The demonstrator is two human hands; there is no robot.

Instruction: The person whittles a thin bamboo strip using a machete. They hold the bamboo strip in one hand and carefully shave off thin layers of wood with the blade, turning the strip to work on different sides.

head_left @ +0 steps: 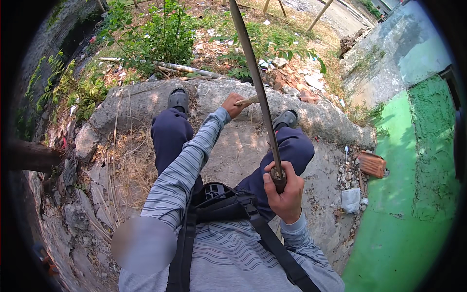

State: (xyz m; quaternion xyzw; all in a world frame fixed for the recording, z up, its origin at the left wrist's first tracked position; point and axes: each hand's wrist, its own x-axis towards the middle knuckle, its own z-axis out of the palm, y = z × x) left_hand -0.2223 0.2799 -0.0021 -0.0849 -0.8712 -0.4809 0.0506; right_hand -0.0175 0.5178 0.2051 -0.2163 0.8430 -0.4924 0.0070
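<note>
In my right hand is a machete, my fingers closed around its dark handle. Its long, dark, narrow blade points up and away from me, tilted a little to the left. My left hand reaches forward between my knees, closed on a pale, flat strip of wood or bamboo. One end of the strip meets the blade's left side in the picture; whether they touch, I cannot tell. The strip's other end is hidden in my left hand.
My feet rest by a rough concrete ledge. Beyond it are leafy bushes, a pale pole and scattered rubble. A green wall runs along the right, with an orange brick and a white block beside it. Dry straw lies left.
</note>
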